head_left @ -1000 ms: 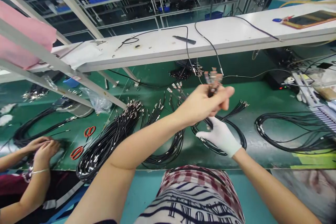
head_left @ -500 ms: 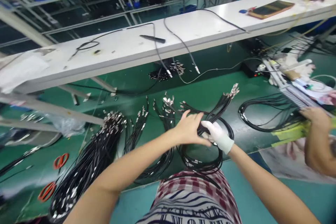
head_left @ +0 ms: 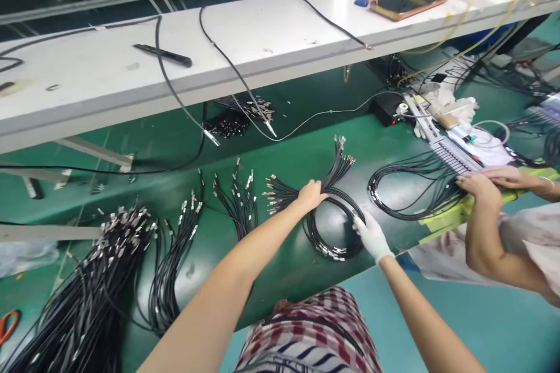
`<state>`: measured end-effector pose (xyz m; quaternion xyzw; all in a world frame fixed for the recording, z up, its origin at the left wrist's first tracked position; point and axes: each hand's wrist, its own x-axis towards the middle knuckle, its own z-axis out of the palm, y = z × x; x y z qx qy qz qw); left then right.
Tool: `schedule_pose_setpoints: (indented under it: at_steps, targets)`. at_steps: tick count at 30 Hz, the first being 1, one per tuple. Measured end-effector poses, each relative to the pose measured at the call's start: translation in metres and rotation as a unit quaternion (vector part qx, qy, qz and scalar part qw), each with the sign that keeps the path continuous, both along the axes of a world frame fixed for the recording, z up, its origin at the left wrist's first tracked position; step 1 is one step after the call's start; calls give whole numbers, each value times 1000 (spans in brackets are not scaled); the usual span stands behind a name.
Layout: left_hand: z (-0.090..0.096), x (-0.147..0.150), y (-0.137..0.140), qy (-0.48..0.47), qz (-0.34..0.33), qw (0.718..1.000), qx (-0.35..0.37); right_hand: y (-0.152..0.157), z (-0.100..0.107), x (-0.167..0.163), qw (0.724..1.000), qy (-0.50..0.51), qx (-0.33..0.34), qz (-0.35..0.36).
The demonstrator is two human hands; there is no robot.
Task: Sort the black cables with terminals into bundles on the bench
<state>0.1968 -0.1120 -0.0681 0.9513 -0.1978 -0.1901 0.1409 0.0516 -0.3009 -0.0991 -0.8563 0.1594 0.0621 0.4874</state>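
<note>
A coiled bundle of black cables [head_left: 312, 233] lies on the green table in front of me, forming a ring with its metal-tipped ends fanned out at the top. My bare left hand [head_left: 311, 195] is closed around the place where the strands cross. On the ring's right side, my white-gloved right hand [head_left: 370, 234] pinches the cables. Left of the ring lies a smaller cable bunch [head_left: 240, 207], partly hidden by my left forearm. Further left are another bunch [head_left: 168, 280] and a large pile of cables [head_left: 83, 297].
A white shelf [head_left: 262, 52] spans the back, carrying a phone [head_left: 411, 1] and a black pen-like tool [head_left: 163, 55]. Cable ends hang over its edge. At right, a co-worker's hands [head_left: 490, 183] are at a slotted fixture [head_left: 457, 154] beside another cable loop [head_left: 376, 192]. Orange-handled scissors [head_left: 7, 325] lie far left.
My left hand has gone from spread fingers to closed on the cables. My right hand has moved down to the ring's right side. The ring now lies rounder and flatter; the view has shifted right.
</note>
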Motion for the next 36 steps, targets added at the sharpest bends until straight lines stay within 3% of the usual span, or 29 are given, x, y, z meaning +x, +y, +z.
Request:
schedule_pose_setpoints:
  at_steps: [3, 5, 7, 10, 12, 14, 15, 18, 20, 22, 24, 27, 31, 33, 36]
  targets:
    - [-25, 4, -21, -20, -5, 999, 25, 10, -34, 10, 991, -9, -133, -14]
    - [-33, 2, -30, -22, -11, 999, 28, 14, -54, 10, 964, -26, -264, 15]
    - [-34, 2, -31, -15, -16, 999, 26, 12, -67, 10, 941, -51, -333, 37]
    - [-24, -5, -5, -28, -17, 999, 4, 2, -67, 10, 926, -52, -369, 56]
    - [-14, -34, 41, -82, -22, 995, -55, 0, -51, 4, 930, -64, -359, 34]
    - [-9, -88, 107, -114, -4, 987, -115, 9, -29, -10, 941, -121, -317, -8]
    - [-9, -122, 144, -102, 38, 988, -111, 19, -18, -19, 948, -153, -280, -11]
    - [-21, -232, 247, 0, 182, 983, 13, 70, 2, -45, 968, -192, -133, 93]
    - [-33, -294, 289, 80, 213, 967, 112, 115, 0, -57, 971, -156, -38, 178]
    - [-42, -334, 307, 106, 183, 966, 148, 160, -9, -65, 967, -90, 41, 234]
    - [-46, -352, 312, 107, 155, 971, 147, 198, -21, -72, 957, -12, 105, 269]
    - [-38, -355, 319, 108, 129, 979, 116, 236, -31, -81, 925, 162, 193, 284]
    - [4, -340, 341, 87, 124, 986, 75, 277, -16, -80, 811, 383, 373, 238]
    - [37, -328, 348, 46, 144, 987, 50, 301, 6, -71, 779, 366, 452, 231]
    - [83, -311, 344, -27, 174, 984, -21, 334, 47, -52, 781, 213, 550, 206]
